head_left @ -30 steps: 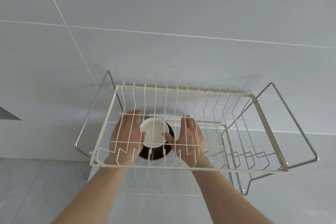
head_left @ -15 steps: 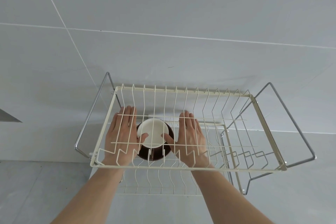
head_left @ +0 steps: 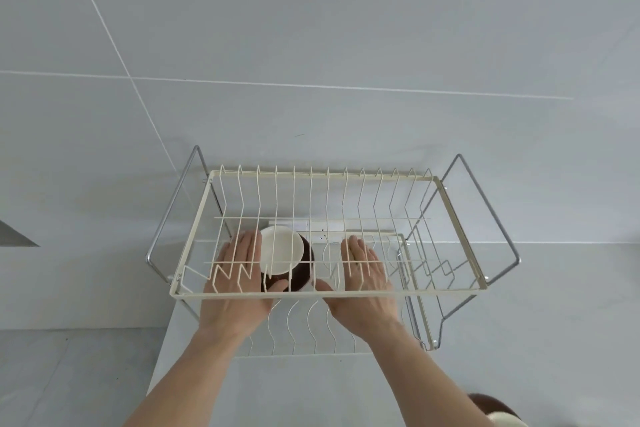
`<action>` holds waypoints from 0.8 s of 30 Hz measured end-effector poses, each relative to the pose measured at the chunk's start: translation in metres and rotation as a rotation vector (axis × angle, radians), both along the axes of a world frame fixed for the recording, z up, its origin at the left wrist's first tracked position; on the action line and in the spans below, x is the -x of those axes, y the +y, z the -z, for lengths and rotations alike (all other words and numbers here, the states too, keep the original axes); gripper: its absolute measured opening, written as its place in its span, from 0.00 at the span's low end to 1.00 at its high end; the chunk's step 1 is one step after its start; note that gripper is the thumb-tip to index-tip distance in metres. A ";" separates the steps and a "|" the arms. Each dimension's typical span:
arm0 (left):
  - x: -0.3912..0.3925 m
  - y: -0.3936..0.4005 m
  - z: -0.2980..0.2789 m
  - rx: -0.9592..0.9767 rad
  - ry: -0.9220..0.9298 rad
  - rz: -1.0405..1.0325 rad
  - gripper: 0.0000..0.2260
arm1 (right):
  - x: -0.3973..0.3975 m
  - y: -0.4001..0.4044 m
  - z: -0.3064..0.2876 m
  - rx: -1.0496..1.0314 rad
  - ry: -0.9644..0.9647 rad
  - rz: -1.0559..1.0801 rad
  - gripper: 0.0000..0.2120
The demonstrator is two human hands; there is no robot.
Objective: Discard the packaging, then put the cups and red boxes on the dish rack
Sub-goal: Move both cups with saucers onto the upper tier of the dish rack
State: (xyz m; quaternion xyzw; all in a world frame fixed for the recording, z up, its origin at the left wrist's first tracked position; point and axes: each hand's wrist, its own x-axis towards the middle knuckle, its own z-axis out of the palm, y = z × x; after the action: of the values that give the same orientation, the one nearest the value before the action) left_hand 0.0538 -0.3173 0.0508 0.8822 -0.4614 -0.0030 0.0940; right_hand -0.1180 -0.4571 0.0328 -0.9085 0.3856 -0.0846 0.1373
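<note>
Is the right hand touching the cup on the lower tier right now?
No. The right hand lies open, a clear gap away from the cup, which sits beside the left hand.

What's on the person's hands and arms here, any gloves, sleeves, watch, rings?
Nothing worn that shows. The left hand and the right hand are bare: no gloves, rings or markings visible. Both forearms are bare down to the bottom edge of the frame, with no sleeve, watch or band in view. The wires of the dish rack cross in front of the fingers, so small details there are hard to tell.
</note>
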 end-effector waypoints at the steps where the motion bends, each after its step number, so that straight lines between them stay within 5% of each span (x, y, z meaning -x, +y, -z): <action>1: 0.005 0.002 0.006 0.013 -0.022 -0.010 0.39 | 0.008 0.003 -0.006 -0.012 0.019 -0.030 0.51; 15: 0.110 0.043 0.010 -0.144 -0.002 0.051 0.45 | 0.125 0.048 -0.004 0.082 0.046 -0.009 0.42; 24: 0.188 0.033 0.024 -0.056 0.154 0.157 0.49 | 0.219 0.052 0.010 0.047 0.044 0.175 0.41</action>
State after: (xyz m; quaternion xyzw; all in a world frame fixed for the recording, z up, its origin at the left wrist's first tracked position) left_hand -0.1343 -0.2842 0.0271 0.8428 -0.5203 -0.0910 0.1039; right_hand -0.3367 -0.4053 0.0224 -0.8758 0.4644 -0.0855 0.0996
